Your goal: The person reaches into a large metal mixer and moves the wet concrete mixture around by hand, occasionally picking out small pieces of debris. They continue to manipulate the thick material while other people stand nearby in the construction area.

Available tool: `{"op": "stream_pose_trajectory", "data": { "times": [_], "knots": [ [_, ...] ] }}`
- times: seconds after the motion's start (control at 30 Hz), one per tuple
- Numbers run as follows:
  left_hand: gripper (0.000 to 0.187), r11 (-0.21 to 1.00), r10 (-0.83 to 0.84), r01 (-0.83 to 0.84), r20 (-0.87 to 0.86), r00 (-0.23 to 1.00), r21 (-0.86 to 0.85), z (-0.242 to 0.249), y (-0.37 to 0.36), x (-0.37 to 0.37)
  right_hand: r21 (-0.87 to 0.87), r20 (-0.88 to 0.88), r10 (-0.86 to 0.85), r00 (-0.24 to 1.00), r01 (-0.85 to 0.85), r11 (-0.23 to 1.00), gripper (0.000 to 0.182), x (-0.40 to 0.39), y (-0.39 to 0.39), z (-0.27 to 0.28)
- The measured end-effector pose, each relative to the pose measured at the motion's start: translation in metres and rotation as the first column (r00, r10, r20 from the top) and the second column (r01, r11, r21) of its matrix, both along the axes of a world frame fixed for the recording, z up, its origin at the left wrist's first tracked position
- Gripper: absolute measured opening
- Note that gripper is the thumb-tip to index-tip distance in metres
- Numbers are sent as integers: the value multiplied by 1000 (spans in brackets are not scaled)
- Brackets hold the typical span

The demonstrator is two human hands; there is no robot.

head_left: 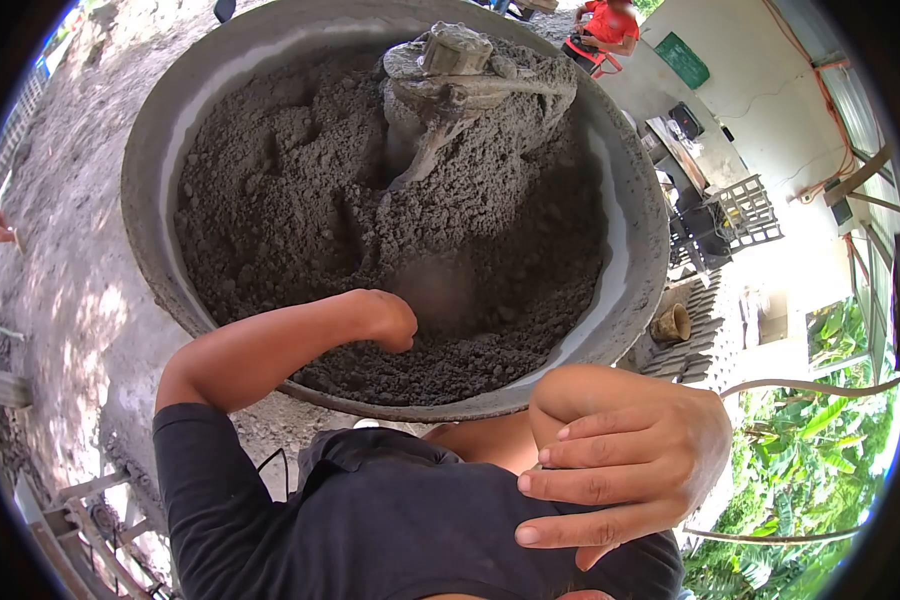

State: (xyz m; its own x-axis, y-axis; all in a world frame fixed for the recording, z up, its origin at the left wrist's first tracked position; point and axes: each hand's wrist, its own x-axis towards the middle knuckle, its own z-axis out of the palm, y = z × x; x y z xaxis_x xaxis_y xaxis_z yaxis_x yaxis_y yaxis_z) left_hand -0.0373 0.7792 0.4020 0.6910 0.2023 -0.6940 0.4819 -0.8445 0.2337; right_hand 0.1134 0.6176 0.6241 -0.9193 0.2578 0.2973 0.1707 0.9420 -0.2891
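A wide round metal mixing pan [142,190] holds a heap of damp, crumbly grey concrete mix [270,180]. A mixer arm [450,95], crusted with the same mix, rises from the pan's far side. My left hand [395,322] hangs over the near part of the mix, its fingers curled in; whatever it may hold is hidden. A blurred patch hangs over the mix just beyond this hand. Close to the camera, my right hand [630,465] is raised in front of my chest, outside the pan's rim. Its fingers stretch out to the left, with the thumb below.
A person in a red shirt [610,25] is beyond the pan at the far right. Plastic crates [745,215], a bucket [672,323] and a stack of grey ridged pieces [705,325] stand right of the pan. Another person's hand [2,228] shows at the left edge.
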Motion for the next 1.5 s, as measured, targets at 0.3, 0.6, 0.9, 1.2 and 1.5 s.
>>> {"op": "stream_pose_trajectory", "data": {
  "times": [0.3, 0.6, 0.9, 1.2, 1.5],
  "knots": [
    [34, 1000, 14, -14, 6, 1000, 9, -10, 1, 1, -13, 5, 1, 1000, -1, 1000, 50, 0, 1, 1],
    [34, 1000, 17, -17, 2, 1000, 2, -4, 1, 0, -3, 3, -2, 1000, 2, 1000, 49, 0, -1, 0],
    [35, 1000, 17, -17, -7, 1000, -12, -5, 1, 1, 14, 8, -5, 1000, 5, 1000, 48, 0, -2, 0],
    [36, 1000, 10, -10, 14, 1000, 3, -9, 1, 0, 13, 11, -2, 1000, 1, 1000, 48, -1, -1, 0],
    [36, 1000, 9, -9, 13, 1000, -9, -3, -1, 0, 13, 1, 4, 1000, -4, 1000, 47, 0, -1, -2]
  ]
}}
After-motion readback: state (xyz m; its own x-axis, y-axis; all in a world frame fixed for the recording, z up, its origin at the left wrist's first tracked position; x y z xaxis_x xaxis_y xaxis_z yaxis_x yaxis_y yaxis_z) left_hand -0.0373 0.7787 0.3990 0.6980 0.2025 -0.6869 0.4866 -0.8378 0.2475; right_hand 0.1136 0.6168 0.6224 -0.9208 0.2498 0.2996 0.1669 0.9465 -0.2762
